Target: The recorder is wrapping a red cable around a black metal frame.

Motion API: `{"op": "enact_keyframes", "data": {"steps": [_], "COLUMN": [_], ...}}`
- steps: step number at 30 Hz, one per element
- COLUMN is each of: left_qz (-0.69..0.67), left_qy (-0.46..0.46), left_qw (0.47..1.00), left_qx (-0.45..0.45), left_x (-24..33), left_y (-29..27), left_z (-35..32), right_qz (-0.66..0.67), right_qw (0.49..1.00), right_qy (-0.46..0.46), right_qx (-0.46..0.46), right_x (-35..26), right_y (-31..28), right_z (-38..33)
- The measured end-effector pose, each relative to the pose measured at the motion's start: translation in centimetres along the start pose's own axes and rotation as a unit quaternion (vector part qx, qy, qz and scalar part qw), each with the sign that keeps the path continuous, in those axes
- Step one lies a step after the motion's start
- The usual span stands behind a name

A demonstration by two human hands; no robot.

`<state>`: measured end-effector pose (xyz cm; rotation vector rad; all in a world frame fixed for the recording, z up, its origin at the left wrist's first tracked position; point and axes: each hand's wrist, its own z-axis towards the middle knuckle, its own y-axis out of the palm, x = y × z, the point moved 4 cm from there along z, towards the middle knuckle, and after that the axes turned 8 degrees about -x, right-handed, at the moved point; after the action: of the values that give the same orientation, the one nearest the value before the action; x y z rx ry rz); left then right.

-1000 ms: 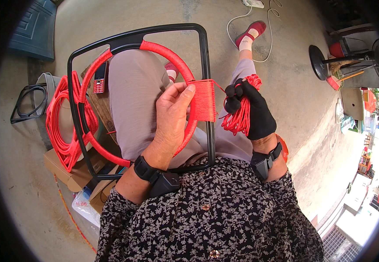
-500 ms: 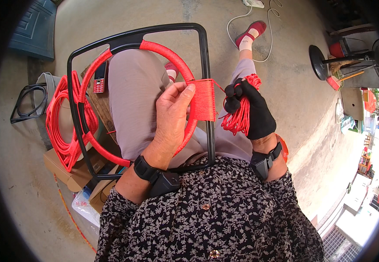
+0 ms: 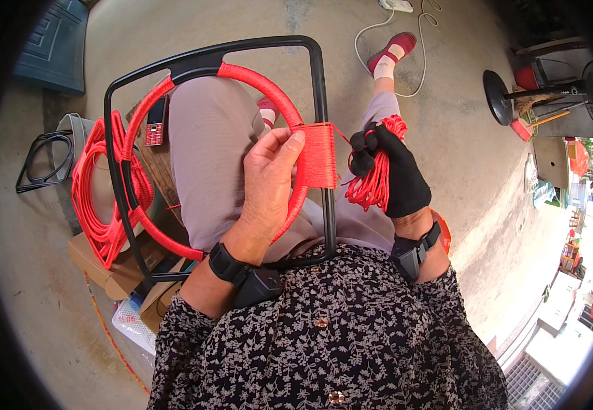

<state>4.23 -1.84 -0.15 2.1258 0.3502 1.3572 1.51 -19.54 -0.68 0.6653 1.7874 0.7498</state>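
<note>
A black frame (image 3: 322, 89) with rounded corners rests on my lap. Inside it is a ring (image 3: 263, 83) wound in red cord along most of its length. A wide band of red cord (image 3: 317, 158) binds the ring's right side to the frame's side bar. My bare left hand (image 3: 269, 171) pinches the ring at the left edge of that band, thumb and fingertips together. In a black glove, my right hand (image 3: 399, 171) is closed round a looped bundle of red cord (image 3: 371, 181). One strand runs from the band's top edge to my gloved fingers.
Coils of red cord (image 3: 88, 188) hang over a pale bucket at left. A red phone (image 3: 154, 133) lies on a wooden surface beside my leg. Further left sits a black wire-like frame (image 3: 26, 178). A cardboard box (image 3: 98, 263) is below. A fan base (image 3: 498, 98) and broom (image 3: 521, 130) are at right.
Almost nothing differs. Both hands keep their holds, and the frame and cord bundle have shifted only very slightly.
</note>
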Motion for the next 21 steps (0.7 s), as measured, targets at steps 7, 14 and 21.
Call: {"op": "enact_keyframes", "data": {"steps": [7, 14, 21], "left_qz": [0.022, 0.038, 0.049], "left_qy": [0.018, 0.024, 0.015], "left_qw": [0.999, 0.999, 0.998], "left_qx": [0.029, 0.013, 0.032], "left_x": [-0.1, -0.4, -0.5], "left_y": [-0.6, -0.5, -0.6], "left_z": [0.0, -0.2, -0.2], "right_qz": [-0.008, 0.004, 0.006], "right_qw": [1.0, 0.999, 0.998], "right_qy": [-0.013, -0.038, -0.055], "right_qx": [0.015, 0.008, 0.007], "right_x": [-0.4, -1.7, -2.6], "right_y": [0.2, 0.0, 0.8], "right_z": [-0.1, 0.7, 1.3]}}
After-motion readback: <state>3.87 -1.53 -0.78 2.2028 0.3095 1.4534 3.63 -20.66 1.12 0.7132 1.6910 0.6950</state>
